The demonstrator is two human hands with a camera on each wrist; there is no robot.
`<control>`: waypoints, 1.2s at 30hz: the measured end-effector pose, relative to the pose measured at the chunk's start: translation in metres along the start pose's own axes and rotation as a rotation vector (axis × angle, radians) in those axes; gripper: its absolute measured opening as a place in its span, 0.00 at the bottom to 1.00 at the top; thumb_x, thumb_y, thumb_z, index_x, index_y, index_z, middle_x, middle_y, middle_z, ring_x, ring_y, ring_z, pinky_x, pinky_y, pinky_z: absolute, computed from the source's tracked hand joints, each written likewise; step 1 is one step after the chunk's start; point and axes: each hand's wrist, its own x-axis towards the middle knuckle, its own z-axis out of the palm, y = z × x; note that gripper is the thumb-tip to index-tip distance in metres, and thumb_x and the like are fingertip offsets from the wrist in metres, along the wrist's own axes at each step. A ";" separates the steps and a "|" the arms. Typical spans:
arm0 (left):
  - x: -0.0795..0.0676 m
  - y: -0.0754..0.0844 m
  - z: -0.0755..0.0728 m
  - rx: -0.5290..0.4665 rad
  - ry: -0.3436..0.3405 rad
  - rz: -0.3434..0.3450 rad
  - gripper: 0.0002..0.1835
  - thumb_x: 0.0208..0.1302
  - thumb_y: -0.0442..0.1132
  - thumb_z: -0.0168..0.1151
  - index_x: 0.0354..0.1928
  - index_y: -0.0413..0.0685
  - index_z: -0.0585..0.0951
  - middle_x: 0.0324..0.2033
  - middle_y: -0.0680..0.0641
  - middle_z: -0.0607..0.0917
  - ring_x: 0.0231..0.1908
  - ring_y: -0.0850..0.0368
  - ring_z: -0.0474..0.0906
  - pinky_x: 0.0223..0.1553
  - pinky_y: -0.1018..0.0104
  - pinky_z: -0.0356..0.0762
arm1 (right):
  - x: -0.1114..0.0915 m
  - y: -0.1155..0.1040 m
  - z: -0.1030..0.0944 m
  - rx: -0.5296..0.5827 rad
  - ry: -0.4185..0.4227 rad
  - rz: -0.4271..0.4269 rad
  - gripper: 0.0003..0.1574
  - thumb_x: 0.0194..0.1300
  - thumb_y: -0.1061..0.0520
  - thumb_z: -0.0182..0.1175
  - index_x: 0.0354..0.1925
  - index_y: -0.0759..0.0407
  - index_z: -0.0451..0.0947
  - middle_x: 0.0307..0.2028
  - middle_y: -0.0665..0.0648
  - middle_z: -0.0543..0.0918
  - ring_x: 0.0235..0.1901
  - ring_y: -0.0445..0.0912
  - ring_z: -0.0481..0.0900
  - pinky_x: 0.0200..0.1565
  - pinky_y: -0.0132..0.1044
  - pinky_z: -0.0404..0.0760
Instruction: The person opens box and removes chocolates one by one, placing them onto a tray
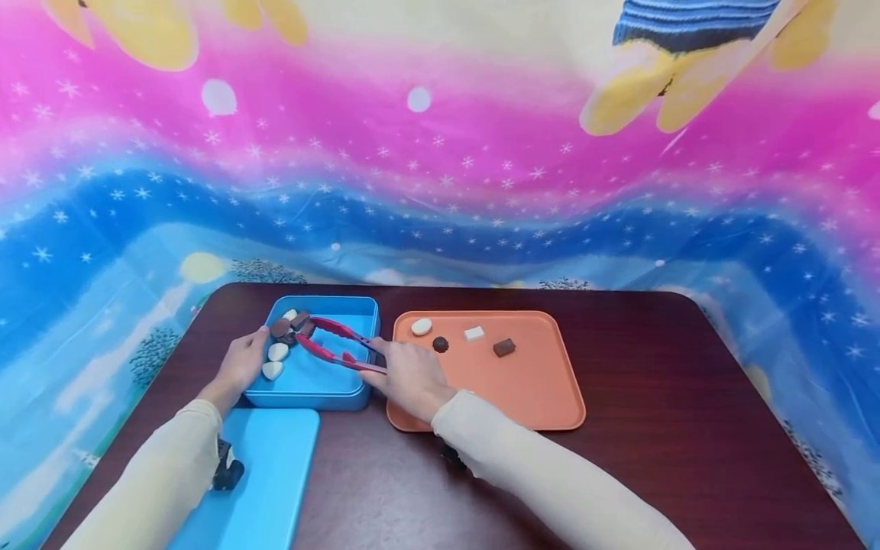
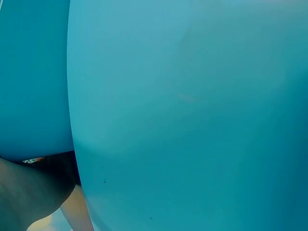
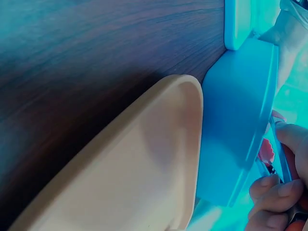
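Note:
My right hand (image 1: 415, 374) grips red-headed tongs (image 1: 328, 327) by their handles, over the right wall of a blue box (image 1: 309, 401). Inside the box, the tongs' tips stand around a brown chocolate block (image 1: 300, 321) at the back left; I cannot tell whether they squeeze it. Round brown chocolate (image 1: 280, 328) and white pieces (image 1: 278, 352) lie along the box's left side. With my left hand (image 1: 244, 363) I hold the left wall of the box. The right wrist view shows fingers (image 3: 276, 197) curled round the tongs' handles.
Right of the box lies an orange tray (image 1: 509, 397) with a white egg-shaped piece (image 1: 422, 327), a dark round piece (image 1: 440, 344), a white block (image 1: 473, 334) and a brown block (image 1: 504, 348). A blue lid (image 1: 275, 473) lies in front of the box, under my left forearm.

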 end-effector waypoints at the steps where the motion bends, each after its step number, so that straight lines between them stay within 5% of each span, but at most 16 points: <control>1: 0.000 0.000 0.000 0.000 -0.002 -0.006 0.44 0.78 0.66 0.19 0.79 0.37 0.44 0.77 0.27 0.50 0.76 0.25 0.46 0.74 0.28 0.50 | -0.002 0.001 -0.001 0.012 0.000 0.005 0.38 0.65 0.35 0.66 0.69 0.43 0.74 0.18 0.49 0.74 0.15 0.43 0.69 0.15 0.31 0.64; 8: 0.000 0.000 0.000 -0.008 -0.010 -0.023 0.45 0.77 0.67 0.19 0.80 0.38 0.43 0.78 0.27 0.49 0.76 0.25 0.46 0.73 0.27 0.50 | -0.016 0.010 -0.009 0.027 0.021 0.010 0.38 0.64 0.35 0.67 0.69 0.43 0.74 0.16 0.47 0.74 0.12 0.42 0.65 0.13 0.30 0.61; 14: -0.001 0.000 0.001 -0.003 -0.007 -0.003 0.45 0.77 0.66 0.19 0.79 0.36 0.45 0.77 0.27 0.51 0.76 0.25 0.48 0.73 0.28 0.51 | -0.028 0.018 -0.017 0.038 0.046 0.020 0.38 0.62 0.34 0.68 0.68 0.42 0.75 0.21 0.45 0.81 0.14 0.40 0.69 0.15 0.32 0.68; 21: -0.003 0.001 0.002 -0.015 -0.007 0.007 0.45 0.78 0.66 0.19 0.79 0.36 0.46 0.76 0.25 0.55 0.74 0.24 0.54 0.72 0.28 0.56 | -0.040 0.028 -0.024 0.014 0.097 -0.022 0.38 0.62 0.35 0.69 0.67 0.40 0.76 0.18 0.45 0.77 0.14 0.39 0.69 0.14 0.33 0.69; 28: -0.003 0.001 0.003 -0.033 -0.018 0.018 0.43 0.78 0.65 0.20 0.80 0.39 0.46 0.77 0.27 0.52 0.76 0.25 0.50 0.72 0.28 0.54 | -0.051 0.036 -0.024 -0.008 0.114 -0.054 0.36 0.61 0.36 0.70 0.65 0.42 0.78 0.26 0.47 0.84 0.19 0.38 0.71 0.18 0.30 0.70; 36: -0.003 0.001 0.000 -0.019 -0.019 0.006 0.43 0.78 0.65 0.20 0.80 0.38 0.44 0.78 0.28 0.49 0.77 0.25 0.46 0.73 0.27 0.49 | -0.060 0.045 -0.028 -0.021 0.079 -0.011 0.37 0.61 0.34 0.69 0.66 0.42 0.78 0.25 0.44 0.82 0.21 0.39 0.70 0.22 0.30 0.70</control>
